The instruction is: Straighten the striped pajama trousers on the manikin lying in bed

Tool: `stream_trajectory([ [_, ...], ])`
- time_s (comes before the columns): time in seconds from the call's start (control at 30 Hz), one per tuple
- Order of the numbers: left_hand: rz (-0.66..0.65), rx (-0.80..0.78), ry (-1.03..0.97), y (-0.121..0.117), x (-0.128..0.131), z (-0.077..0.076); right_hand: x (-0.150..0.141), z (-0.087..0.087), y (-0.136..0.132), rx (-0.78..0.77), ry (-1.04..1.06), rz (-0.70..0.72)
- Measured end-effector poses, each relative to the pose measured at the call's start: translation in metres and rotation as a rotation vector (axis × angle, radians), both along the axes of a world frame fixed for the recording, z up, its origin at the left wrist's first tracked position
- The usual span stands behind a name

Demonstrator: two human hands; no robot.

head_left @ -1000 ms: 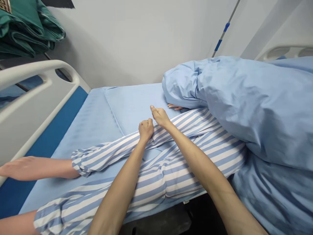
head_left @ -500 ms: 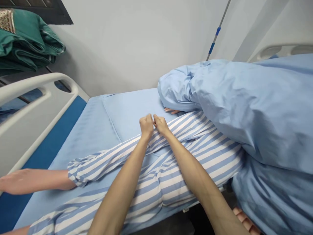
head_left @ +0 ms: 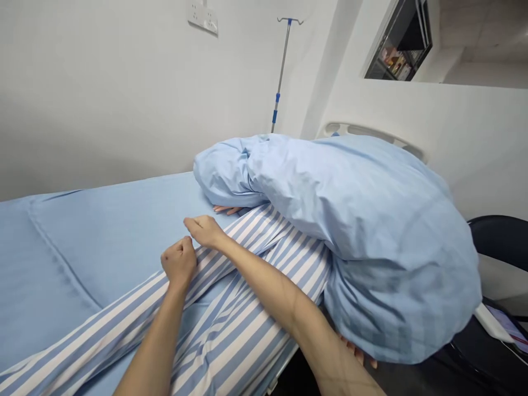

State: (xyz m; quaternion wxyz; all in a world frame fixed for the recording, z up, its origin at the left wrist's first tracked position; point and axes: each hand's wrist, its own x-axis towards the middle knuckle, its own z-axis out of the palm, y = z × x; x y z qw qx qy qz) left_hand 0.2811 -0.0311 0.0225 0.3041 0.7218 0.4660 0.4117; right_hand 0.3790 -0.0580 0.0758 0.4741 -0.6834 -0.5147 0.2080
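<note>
striped patient garment [head_left: 247, 308] lies along the bed [head_left: 281, 367] on a blue sheet [head_left: 94, 242], its upper end running under a bundled blue quilt [head_left: 350, 236]. left hand [head_left: 178, 263] rests on the cloth, fingers curled into a fist. right hand [head_left: 204, 231] lies just beyond it at the garment's edge, fingers closed together. whether either pinches fabric cannot be confirmed. pink digits [head_left: 226, 209] show beneath the quilt, further digits [head_left: 358, 351] under its near side. iv pole [head_left: 281, 71] stands beyond the bed, a wall socket [head_left: 203, 17] to its left.
</note>
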Motion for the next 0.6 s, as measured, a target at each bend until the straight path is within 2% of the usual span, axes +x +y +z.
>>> stream_trajectory([
  [0.1,-0.005,0.004,0.015,-0.001,0.0,0.0,0.007,0.004,-0.005,0.016,-0.033,-0.039],
  [0.23,-0.05,0.013,0.044,0.0,-0.001,-0.004,0.01,-0.019,-0.015,-0.016,-0.107,-0.084],
  [0.33,-0.079,-0.001,0.067,-0.002,-0.002,0.0,0.01,-0.032,-0.018,-0.028,-0.12,-0.108],
  [0.47,-0.011,-0.139,-0.144,-0.005,0.007,0.019,0.011,-0.033,-0.015,-0.011,-0.028,-0.121],
  [0.53,0.02,-0.136,-0.271,-0.006,0.017,0.027,0.012,-0.032,-0.014,0.008,0.024,-0.129],
  [0.6,0.02,-0.096,-0.289,-0.007,0.027,0.029,0.013,-0.033,-0.014,0.03,0.057,-0.152],
])
